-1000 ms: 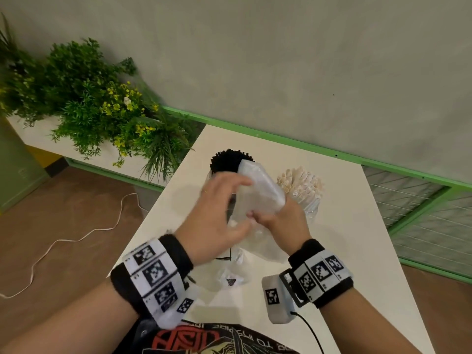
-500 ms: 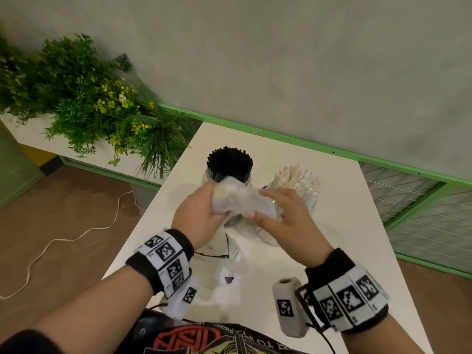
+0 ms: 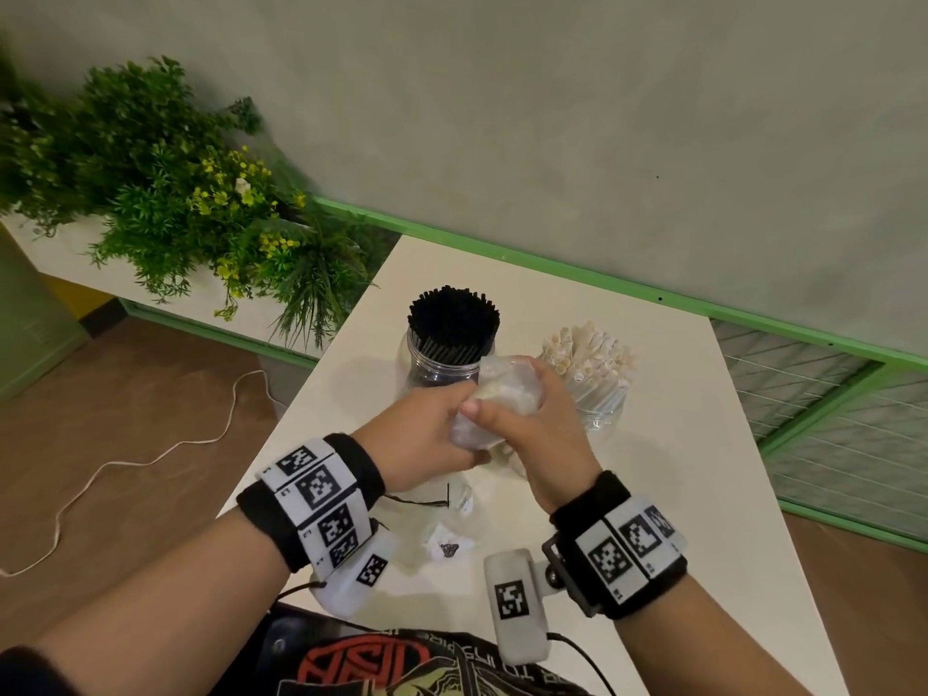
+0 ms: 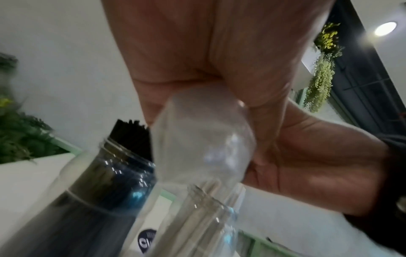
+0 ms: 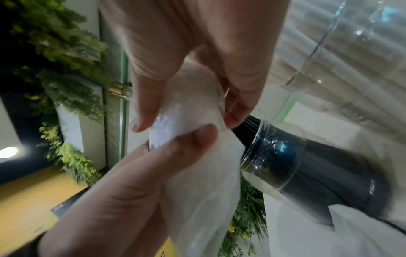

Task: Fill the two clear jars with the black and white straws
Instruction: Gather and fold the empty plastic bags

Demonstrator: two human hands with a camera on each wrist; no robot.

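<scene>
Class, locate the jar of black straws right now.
In the head view, the jar of black straws stands on the table, left of the white-straw jar, just beyond both hands.

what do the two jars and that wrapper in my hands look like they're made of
Jars: clear, glossy, probably plastic; the straws show through and highlights glint on the threaded neck. Wrapper: thin, cloudy plastic film by the look of it, crumpling softly where both hands, left and right, grip it.
</scene>
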